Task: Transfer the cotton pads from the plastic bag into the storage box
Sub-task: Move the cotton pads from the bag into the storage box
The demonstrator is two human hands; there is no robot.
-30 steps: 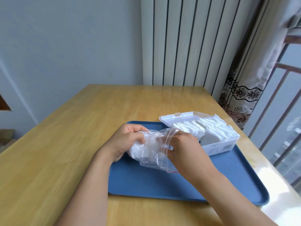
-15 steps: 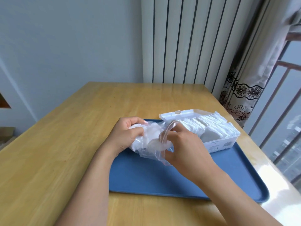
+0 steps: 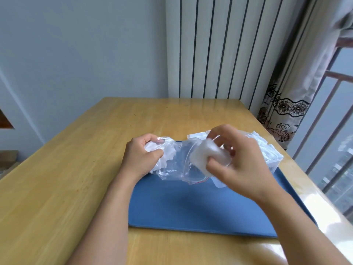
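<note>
A stack of white cotton pads [image 3: 205, 154] sits pinched in the grip of the right hand [image 3: 236, 161], thumb below and fingers curled over the top, held in the air just at the mouth of the clear plastic bag [image 3: 175, 165]. The stack is blurred, so the number of pads cannot be told. The bag stretches sideways above the blue tray [image 3: 191, 205], its open, red-edged mouth drooping toward the tray on the right. Its other end is bunched in the left hand [image 3: 142, 157], whose grip is closed around the crumpled plastic and the few white pads inside it.

Behind the right hand, mostly hidden by it, stands the white storage box [image 3: 273, 163] at the far right part of the tray. More pads [image 3: 261, 142] are heaped in it, rising above its rim, and its lid [image 3: 196, 134] lies tipped open at the back left.

The tray rests on a wooden surface [image 3: 66, 178]. Beyond the far edge of that stands a white ribbed radiator [image 3: 219, 46] against the wall, with a patterned curtain [image 3: 286, 96] and a window railing [image 3: 328, 119] to the right.
</note>
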